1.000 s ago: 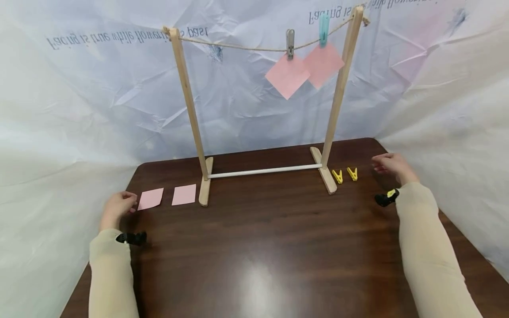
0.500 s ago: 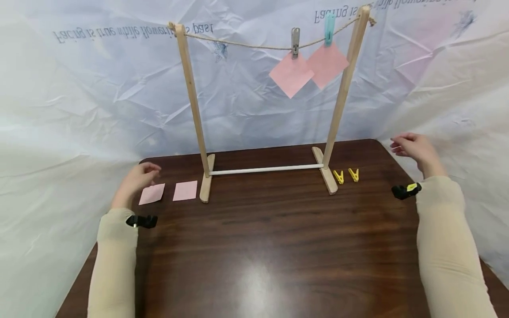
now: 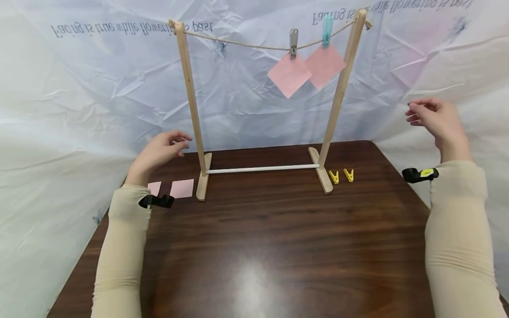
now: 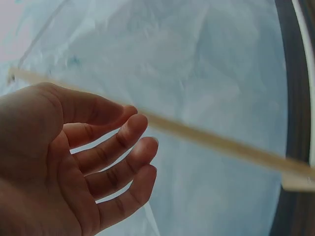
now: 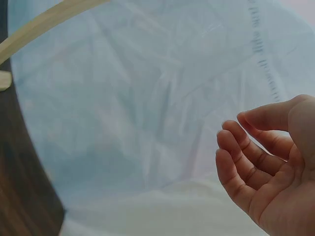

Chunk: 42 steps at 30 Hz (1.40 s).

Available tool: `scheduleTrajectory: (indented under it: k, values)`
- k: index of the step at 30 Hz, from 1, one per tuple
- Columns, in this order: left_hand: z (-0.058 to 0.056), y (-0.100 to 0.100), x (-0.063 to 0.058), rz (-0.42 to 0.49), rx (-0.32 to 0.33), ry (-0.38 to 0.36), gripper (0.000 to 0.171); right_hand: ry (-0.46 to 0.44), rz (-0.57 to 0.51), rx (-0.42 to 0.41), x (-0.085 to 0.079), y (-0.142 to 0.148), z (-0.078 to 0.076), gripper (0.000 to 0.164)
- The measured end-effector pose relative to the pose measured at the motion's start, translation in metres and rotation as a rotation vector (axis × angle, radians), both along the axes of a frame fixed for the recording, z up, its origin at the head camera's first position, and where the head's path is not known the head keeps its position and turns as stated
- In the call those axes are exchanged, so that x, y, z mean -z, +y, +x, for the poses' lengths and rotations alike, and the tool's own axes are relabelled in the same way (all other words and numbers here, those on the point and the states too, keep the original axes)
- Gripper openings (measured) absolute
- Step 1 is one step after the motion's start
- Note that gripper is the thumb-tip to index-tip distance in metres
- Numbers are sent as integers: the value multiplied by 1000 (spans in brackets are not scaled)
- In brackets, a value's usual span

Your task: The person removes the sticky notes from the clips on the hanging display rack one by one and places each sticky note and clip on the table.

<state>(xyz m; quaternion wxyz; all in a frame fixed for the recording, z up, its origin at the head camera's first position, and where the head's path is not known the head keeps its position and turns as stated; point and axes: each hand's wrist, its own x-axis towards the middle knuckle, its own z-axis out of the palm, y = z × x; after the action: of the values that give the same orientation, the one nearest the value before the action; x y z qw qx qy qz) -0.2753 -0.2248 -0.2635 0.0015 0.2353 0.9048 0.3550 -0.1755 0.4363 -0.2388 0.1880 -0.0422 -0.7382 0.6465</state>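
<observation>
My left hand (image 3: 163, 150) is raised beside the left post (image 3: 191, 92) of a wooden stand, its fingers loosely bent with nothing in them. In the left wrist view the post passes behind the fingertips (image 4: 142, 123). Out to the right of the stand, my right hand (image 3: 437, 121) hangs in the air, fingers loosely curled and holding nothing. From the stand's rope (image 3: 238, 44) hang two pink paper squares, one under a grey clothespin (image 3: 293, 43), the other under a light-blue clothespin (image 3: 327, 31). A pink paper square (image 3: 182, 188) lies left of the stand; another (image 3: 154, 187) is partly hidden by my left forearm.
Two small yellow clothespins (image 3: 334, 177) lie by the stand's right foot (image 3: 325, 179). A white rod (image 3: 262, 168) joins the stand's feet low over the dark wooden table (image 3: 278, 229). Printed white cloth (image 3: 246, 110) hangs behind and at both sides.
Both hands have risen from near the tabletop. The left hand has moved up and right to beside the left post, the right hand up and further right. Papers and clothespins stay in place.
</observation>
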Motion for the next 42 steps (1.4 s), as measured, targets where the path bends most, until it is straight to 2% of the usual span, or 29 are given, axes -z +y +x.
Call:
scheduleTrajectory:
  k: [5,13,19,22,31,37,42]
  values:
    - [3,40,-17,66,70,-20,32,72,-72,24,-26,-5,10,8]
    - [1,97,-30,137,143,20,40,222,-160,32,-72,-25,19,4]
    - [-3,136,-38,257,176,75,44,317,-209,31,-105,-44,18,4]
    - [-5,152,-40,339,178,74,43,334,-198,43,-119,-53,18,5]
    - [-10,192,-42,548,161,-13,45,394,-37,33,-152,-88,6,14]
    - [-14,211,-38,621,145,-82,44,361,179,36,-166,-118,-9,15]
    - [-18,225,-35,671,147,-130,46,371,311,-19,-178,-140,-24,17]
